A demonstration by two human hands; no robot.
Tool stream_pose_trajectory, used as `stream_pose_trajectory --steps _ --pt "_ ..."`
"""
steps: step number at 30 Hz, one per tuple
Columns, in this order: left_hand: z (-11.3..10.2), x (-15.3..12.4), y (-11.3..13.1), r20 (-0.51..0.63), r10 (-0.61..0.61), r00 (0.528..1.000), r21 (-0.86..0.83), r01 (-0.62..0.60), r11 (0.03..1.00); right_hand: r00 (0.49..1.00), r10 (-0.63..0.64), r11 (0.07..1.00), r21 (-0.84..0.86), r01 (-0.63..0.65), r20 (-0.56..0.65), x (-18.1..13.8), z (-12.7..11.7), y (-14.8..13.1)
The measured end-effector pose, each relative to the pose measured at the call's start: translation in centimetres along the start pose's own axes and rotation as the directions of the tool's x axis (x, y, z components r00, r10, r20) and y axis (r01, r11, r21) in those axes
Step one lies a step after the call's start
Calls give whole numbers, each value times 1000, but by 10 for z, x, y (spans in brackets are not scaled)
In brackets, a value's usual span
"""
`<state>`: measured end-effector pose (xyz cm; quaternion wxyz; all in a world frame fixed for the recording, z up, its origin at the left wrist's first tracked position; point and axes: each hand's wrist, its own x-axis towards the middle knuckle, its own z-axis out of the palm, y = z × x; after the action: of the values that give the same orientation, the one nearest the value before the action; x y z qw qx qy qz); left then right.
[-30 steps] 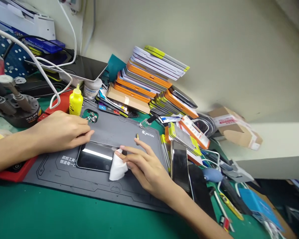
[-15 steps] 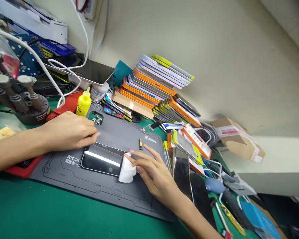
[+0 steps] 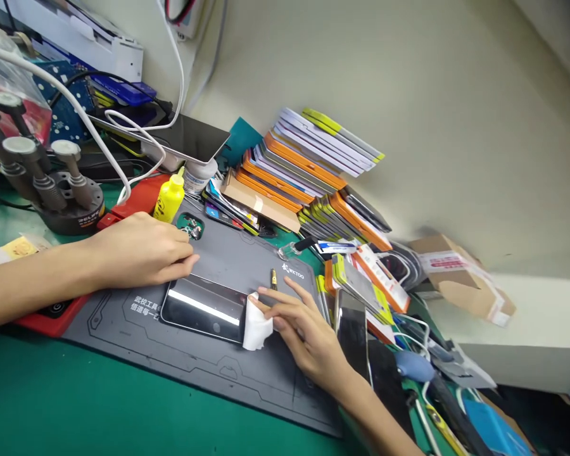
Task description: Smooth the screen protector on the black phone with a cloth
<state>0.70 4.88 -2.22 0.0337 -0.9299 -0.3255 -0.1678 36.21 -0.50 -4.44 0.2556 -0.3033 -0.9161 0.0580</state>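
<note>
The right hand (image 3: 308, 332) is holding crumpled white tissue (image 3: 257, 324) over a glossy black rectangular phone's right end on a flat grey mat (image 3: 171, 354); uneven pressure might be skidding the phone (image 3: 199, 315), the curled left hand's grip being unclear.

Phone (image 3: 197, 313) on mat (image 3: 171, 354), wipe (image 3: 257, 328) apparently over its right end, bottle (image 3: 170, 199) behind left
</note>
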Motion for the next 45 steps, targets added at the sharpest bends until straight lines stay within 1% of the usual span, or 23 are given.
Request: stream_pose_trajectory --steps 3,6,9,11,13,15,20,22,23,25,27,29,31,34,36,38,40,43,45 --pt "0 2 0 2 -6 1000 4 6 1000 1000 -5 1000 7 5 -17 4 4 2" --pt "1 2 0 -6 -31 1000 22 31 999 998 -66 998 -13 66 -18 10 9 0" --pt "2 2 2 -11 -38 999 48 39 998 993 -122 991 -55 121 -8 6 8 -3" --pt "2 2 3 -9 -43 999 53 43 998 992 -127 990 -69 127 -8 2 5 -6" --pt "2 2 4 -7 -51 999 51 51 997 991 -133 989 -63 133 3 5 5 -10" --pt "2 1 4 -14 -51 999 50 51 997 988 -152 988 -38 153 23 17 9 -17" --pt "0 -1 -2 -27 -19 999 49 20 999 979 -201 979 27 200 31 70 31 -33" --pt "0 -2 -4 -22 2 1000 52 -1 999 974 -225 974 25 225 31 80 34 -33" --pt "0 -2 -4 -20 5 1000 54 -4 999 972 -232 972 29 231 34 80 33 -32" --pt "-1 -2 -3 -16 -8 1000 48 9 999 974 -224 974 43 222 45 70 28 -29" --pt "-1 -1 -1 -8 -38 999 32 38 999 982 -182 982 51 180 52 55 22 -26" --pt "-1 0 0 6 -56 998 14 56 998 991 -132 991 14 131 30 45 19 -26" --pt "-1 0 1 16 -53 998 -3 53 999 992 -125 992 -16 126 27 45 23 -30" --pt "-4 0 -1 18 -43 999 -12 43 999 986 -165 986 -25 166 14 57 28 -36" --pt "-5 1 -2 23 -45 999 3 45 999 984 -178 984 -13 178 31 58 25 -34" --pt "-5 1 -3 27 -44 999 17 43 999 990 -139 990 -16 140 36 47 17 -29" --pt "-4 0 -2 22 -31 999 21 30 999 996 -92 995 -25 92 19 28 7 -24" --pt "-2 -1 -2 13 -23 1000 23 23 999 995 -97 994 -47 97 3 3 -2 -23" --pt "-1 -1 -2 -5 -19 1000 28 19 999 992 -125 991 -46 126 10 -5 -4 -26"
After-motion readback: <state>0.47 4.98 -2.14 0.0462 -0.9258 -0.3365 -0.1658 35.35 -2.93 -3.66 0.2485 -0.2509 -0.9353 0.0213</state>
